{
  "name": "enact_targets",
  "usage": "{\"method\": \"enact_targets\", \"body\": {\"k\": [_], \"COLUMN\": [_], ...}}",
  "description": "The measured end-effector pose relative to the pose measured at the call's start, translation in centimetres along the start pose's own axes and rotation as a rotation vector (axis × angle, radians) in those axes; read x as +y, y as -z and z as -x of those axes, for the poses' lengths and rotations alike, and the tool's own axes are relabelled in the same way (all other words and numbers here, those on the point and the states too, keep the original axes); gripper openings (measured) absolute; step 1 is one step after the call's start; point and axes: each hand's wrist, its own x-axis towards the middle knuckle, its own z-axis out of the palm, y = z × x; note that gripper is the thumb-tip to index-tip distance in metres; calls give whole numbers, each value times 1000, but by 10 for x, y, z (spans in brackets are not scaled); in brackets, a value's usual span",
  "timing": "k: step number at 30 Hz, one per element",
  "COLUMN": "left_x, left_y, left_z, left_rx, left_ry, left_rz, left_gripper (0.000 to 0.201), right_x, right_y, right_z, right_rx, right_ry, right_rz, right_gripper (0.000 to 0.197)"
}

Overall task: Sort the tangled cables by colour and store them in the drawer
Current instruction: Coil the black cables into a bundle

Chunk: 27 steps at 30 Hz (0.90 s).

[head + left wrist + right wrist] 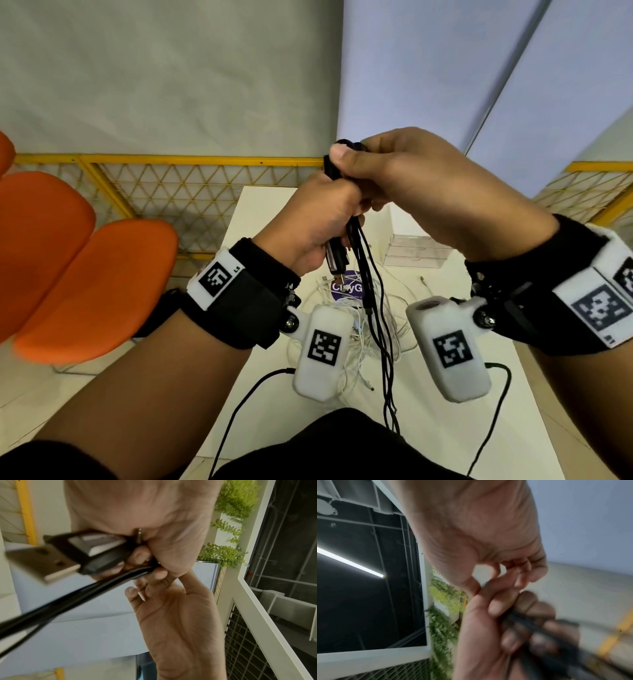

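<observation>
Both hands are raised above the white table [445,383] and hold a bundle of black cables [371,308]. My left hand [322,219] grips the bundle in a fist, and a black USB plug [337,265] sticks out below it; the plug [51,555] fills the left wrist view. My right hand [404,178] pinches the top loop of the black cables [334,164] between thumb and fingers. The loose black ends hang down to the table's front edge. A tangle of white cables [346,329] lies on the table below. The clear drawer box [414,251] stands behind.
A round purple sticker or disc [347,291] lies under the white tangle. Orange chairs [85,274] stand to the left. A yellow mesh fence [191,192] runs behind the table. Black wires from the wrist cameras [239,404] trail over the table's front.
</observation>
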Motion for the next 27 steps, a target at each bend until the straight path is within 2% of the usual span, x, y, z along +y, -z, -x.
{"method": "enact_targets", "body": {"k": [1, 3, 5, 6, 9, 14, 18, 19, 24, 27], "left_x": [-1, -2, -2, -3, -1, -3, -7, -8, -15, -16], "left_y": [1, 3, 3, 2, -2, 0, 1, 3, 11, 10], "left_z": [-1, -1, -1, -1, -1, -2, -3, -4, -4, -2], "left_rx": [14, 19, 2, -9, -60, -99, -140, -160, -401, -447], "left_ry": [5, 2, 9, 7, -13, 54, 97, 107, 150, 139], "left_rz": [17, 22, 20, 26, 82, 137, 195, 215, 163, 150], "left_gripper": [36, 19, 4, 4, 10, 22, 52, 52, 49, 56], "right_x": [1, 3, 6, 5, 3, 3, 5, 5, 2, 4], "right_y": [1, 7, 11, 9, -4, -11, -18, -19, -21, -21], "right_z": [-3, -7, -7, -6, -4, -4, -6, -7, -11, -13], "right_rx": [40, 61, 7, -26, -100, -92, -51, -51, -80, -88], "right_ry": [-10, -45, -51, -38, 3, 80, 74, 74, 95, 58], "right_rz": [21, 1, 36, 55, -44, -82, -146, -156, -244, -316], "right_gripper": [28, 41, 43, 39, 36, 34, 33, 33, 33, 30]}}
